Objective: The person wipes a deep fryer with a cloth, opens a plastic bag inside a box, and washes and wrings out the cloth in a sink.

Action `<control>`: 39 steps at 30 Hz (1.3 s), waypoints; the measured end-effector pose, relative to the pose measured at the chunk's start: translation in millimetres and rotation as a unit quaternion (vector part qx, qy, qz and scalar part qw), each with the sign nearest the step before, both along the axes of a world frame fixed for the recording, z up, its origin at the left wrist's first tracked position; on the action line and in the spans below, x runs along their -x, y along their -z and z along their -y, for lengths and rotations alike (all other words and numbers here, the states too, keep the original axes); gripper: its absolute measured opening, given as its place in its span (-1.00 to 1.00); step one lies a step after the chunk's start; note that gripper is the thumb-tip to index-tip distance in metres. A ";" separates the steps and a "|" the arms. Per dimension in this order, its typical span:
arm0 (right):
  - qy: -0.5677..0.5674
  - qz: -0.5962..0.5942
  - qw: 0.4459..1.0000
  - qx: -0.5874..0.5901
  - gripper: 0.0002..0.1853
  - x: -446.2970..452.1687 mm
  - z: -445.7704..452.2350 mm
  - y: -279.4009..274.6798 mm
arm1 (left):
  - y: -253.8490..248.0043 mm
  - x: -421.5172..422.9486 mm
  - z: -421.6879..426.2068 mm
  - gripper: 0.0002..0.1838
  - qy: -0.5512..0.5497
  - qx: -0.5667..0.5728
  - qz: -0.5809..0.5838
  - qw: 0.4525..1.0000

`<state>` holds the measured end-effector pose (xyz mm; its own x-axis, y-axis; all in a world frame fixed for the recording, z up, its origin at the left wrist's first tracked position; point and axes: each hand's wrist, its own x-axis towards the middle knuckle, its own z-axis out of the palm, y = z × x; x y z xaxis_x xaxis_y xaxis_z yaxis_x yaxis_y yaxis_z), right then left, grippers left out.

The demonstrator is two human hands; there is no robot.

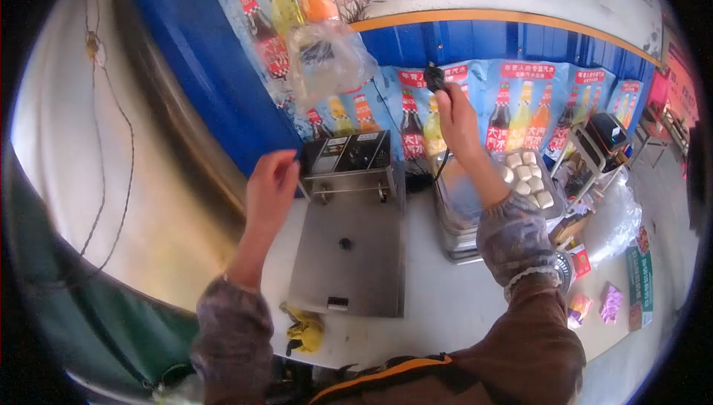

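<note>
In my right hand (pixel 459 119) is a black plug (pixel 434 76), raised in front of the drink posters, with a dark cord hanging below. My left hand (pixel 272 186) is beside the left edge of a steel appliance (pixel 349 249), its fingers curled; whether they hold something is not clear. The appliance has a dark control panel (pixel 347 152) at its back and a flat lid with a small black knob. Under my right forearm are stacked metal trays (pixel 454 215), and white blocks (pixel 529 180) lie in the one on the right.
A yellow cloth (pixel 304 331) lies at the appliance's front left corner. A clear plastic bag (pixel 327 63) hangs on the blue wall. At the right are a black device (pixel 605 136) on a rack, a plastic bag (pixel 613 215) and small packets (pixel 610 303) on the white table (pixel 438 323).
</note>
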<state>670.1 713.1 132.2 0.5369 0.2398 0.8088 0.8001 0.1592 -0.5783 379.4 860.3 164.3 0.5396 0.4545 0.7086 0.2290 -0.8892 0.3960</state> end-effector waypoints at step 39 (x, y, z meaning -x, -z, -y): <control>-0.225 0.246 0.936 0.112 -0.68 -1.5 -119.0 -44.7 | -36.3 -23.5 -66.7 -0.81 -0.057 -0.102 -0.023 0.993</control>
<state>671.6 832.1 176.9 -0.0831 0.5457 0.8339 0.8599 0.4621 -0.2167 402.9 927.0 200.7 0.5268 0.3645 0.7679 0.3460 -0.9171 0.1980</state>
